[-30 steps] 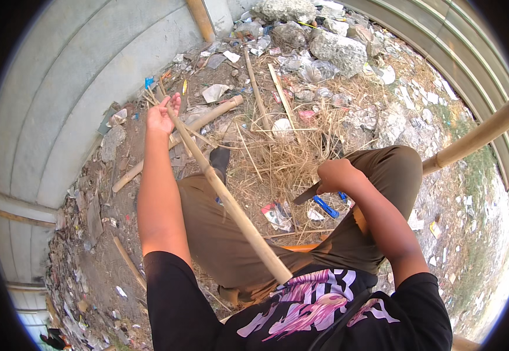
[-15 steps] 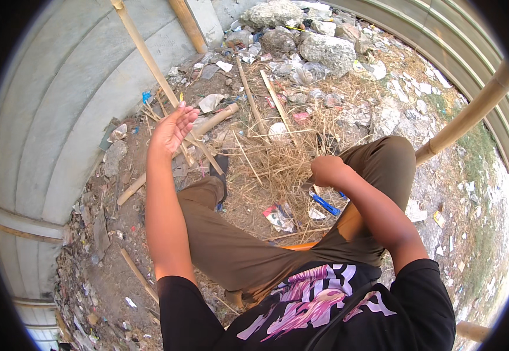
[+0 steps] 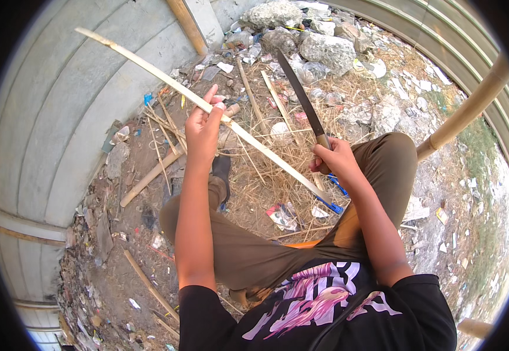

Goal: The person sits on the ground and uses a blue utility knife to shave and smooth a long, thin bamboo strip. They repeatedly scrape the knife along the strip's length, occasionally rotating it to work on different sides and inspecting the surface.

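Observation:
A long pale bamboo strip (image 3: 272,156) slants from the upper left down toward my right knee. My left hand (image 3: 203,126) grips it near its middle, thumb on top and forefinger stretched out. In my right hand (image 3: 333,157) is the handle of a machete (image 3: 302,96), its long dark blade pointing up and away from me. Blade and strip are apart. The strip's lower end lies over a blue-handled tool (image 3: 329,205) near my right thigh, whose kind I cannot make out.
Dry straw-like shavings (image 3: 283,169) cover the ground between my feet. A thick bamboo pole (image 3: 149,181) and thin strips lie left of them. Rocks (image 3: 327,52) and litter are piled at the back. A grey wall (image 3: 61,128) stands left; a bamboo pole (image 3: 465,114) slants at right.
The strip has swung from steep to a flatter slant, its lower end now farther right. My left hand has closed on it. The machete blade has come up into view.

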### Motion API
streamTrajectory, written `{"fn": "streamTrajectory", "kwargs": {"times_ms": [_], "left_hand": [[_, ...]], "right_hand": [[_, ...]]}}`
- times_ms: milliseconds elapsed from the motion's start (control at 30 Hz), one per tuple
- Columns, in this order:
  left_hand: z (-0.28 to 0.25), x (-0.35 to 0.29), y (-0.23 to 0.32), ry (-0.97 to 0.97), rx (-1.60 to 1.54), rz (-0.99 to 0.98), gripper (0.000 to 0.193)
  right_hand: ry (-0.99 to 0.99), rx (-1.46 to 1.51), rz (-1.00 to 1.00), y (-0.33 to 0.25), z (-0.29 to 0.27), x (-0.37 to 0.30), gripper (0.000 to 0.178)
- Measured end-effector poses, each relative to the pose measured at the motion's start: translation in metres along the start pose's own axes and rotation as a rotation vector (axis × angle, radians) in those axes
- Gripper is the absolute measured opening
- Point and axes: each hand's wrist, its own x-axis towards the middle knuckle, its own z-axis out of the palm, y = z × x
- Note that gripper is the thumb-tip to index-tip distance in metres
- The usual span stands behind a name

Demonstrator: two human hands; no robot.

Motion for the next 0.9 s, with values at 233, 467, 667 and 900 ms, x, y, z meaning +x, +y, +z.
{"fn": "streamTrajectory", "kwargs": {"times_ms": [233,467,667,900], "left_hand": [[-0.013,0.007,0.009,0.023,-0.535,-0.037,0.016],[-0.005,0.011,0.011,0.142,-0.392,0.056,0.022],[0.005,0.01,0.002,0.167,-0.281,0.231,0.027],[-0.002,0.019,-0.013,0.151,-0.284,0.152,0.052]], "right_hand": [[-0.008,0.021,0.077,0.038,0.024,0.012,0.025],[-0.057,-0.502,-0.029,0.055,0.038,0.001,0.037],[-0.143,-0.46,0.266,0.066,0.049,-0.01,0.043],[-0.152,-0.33,0.134,0.063,0.07,-0.036,0.039]]}}
